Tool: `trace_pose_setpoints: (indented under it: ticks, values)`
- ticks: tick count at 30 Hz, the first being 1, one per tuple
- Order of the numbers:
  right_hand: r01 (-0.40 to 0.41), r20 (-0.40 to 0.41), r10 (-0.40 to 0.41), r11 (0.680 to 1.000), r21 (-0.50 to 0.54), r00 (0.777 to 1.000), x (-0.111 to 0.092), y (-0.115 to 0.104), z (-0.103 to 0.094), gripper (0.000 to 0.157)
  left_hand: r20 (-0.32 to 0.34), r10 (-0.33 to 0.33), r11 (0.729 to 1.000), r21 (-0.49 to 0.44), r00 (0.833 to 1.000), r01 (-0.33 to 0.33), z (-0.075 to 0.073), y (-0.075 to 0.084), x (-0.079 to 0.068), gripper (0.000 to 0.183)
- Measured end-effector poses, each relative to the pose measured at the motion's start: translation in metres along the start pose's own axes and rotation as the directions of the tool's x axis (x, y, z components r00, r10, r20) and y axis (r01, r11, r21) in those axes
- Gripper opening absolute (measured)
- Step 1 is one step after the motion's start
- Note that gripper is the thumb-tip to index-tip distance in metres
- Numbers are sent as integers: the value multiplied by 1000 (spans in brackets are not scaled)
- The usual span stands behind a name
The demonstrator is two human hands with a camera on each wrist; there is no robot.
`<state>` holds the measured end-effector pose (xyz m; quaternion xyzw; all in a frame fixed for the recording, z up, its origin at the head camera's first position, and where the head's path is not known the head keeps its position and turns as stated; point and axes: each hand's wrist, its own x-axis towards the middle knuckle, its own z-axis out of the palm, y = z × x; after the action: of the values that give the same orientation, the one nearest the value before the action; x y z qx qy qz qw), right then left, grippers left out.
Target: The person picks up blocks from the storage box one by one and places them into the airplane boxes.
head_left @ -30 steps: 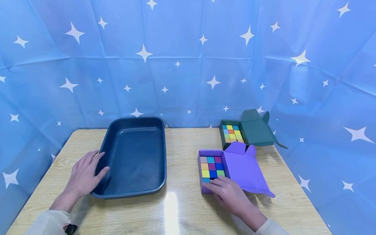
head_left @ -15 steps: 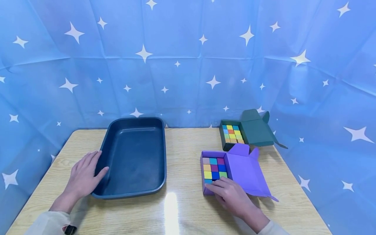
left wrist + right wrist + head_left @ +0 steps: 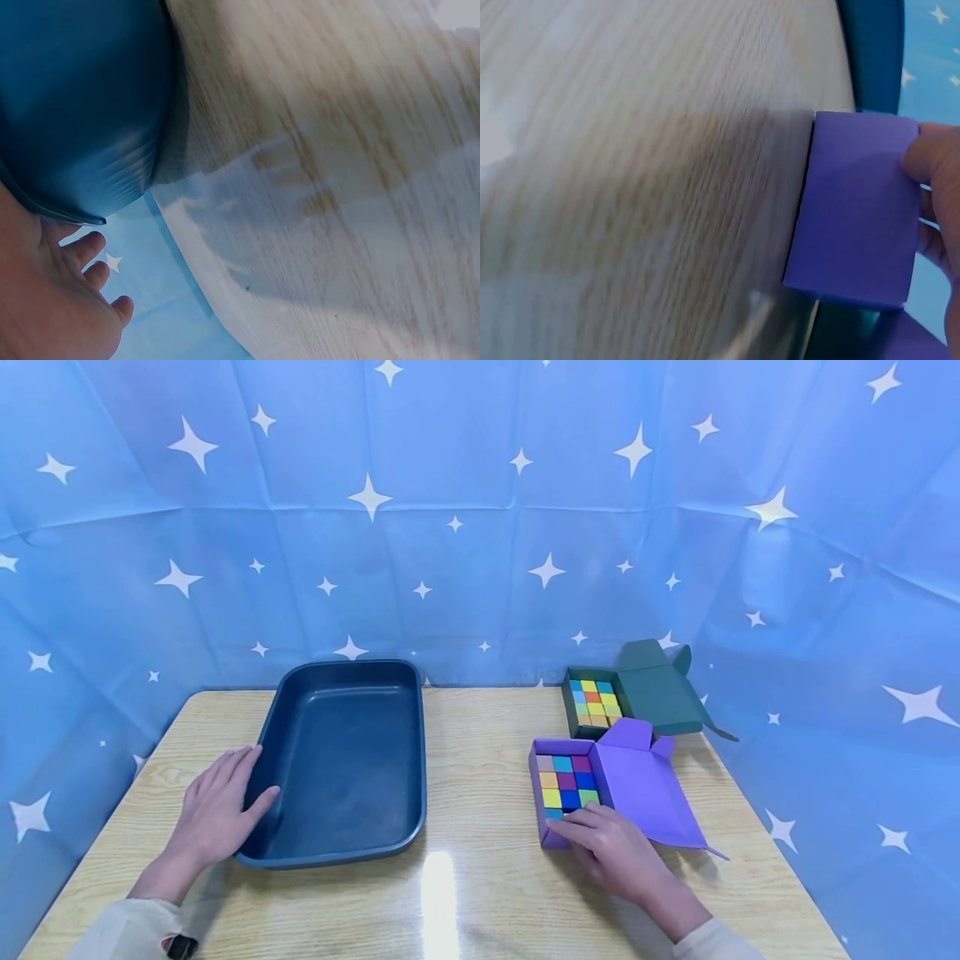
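Observation:
My left hand [image 3: 217, 814] rests on the left rim of a dark blue tray [image 3: 352, 857], its fingers relaxed and thumb reaching over the inside. In the left wrist view, the fingers [image 3: 96, 274] hang loosely beside the tray's rim. My right hand [image 3: 617, 853] grips the near wall of an open purple box [image 3: 652, 797], fingers over the inside and thumb [image 3: 922, 159] on the outer face. Rows of coloured cubes [image 3: 567, 781] fill that box; the hand covers those at its near right corner. Its lid lies folded out to the right.
Behind the purple box stands an open dark green box [image 3: 660, 693], also holding several coloured cubes [image 3: 592, 697]. Both are on the right of a wooden table [image 3: 480, 760]. A blue star-printed cloth [image 3: 465, 468] hangs around the back and sides.
The purple box has slid to the right with my right hand gripping it, moving off from the tray. My left hand and the tray have stayed in place.

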<state>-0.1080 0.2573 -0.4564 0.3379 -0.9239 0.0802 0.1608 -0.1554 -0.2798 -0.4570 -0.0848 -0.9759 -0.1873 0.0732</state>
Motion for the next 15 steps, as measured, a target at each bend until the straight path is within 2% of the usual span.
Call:
trace_pose_setpoints:
  ticks: [9, 15]
  values:
    - [93, -135, -96, 995, -29, 986, 3, 0, 7, 53, -1, -2, 1000, -9, 1000, 2, 0, 0, 0, 70]
    - [84, -89, -87, 996, -35, 992, 9, -6, 12, 55, -4, -3, 1000, -10, 1000, 3, 2, 0, -1, 69]
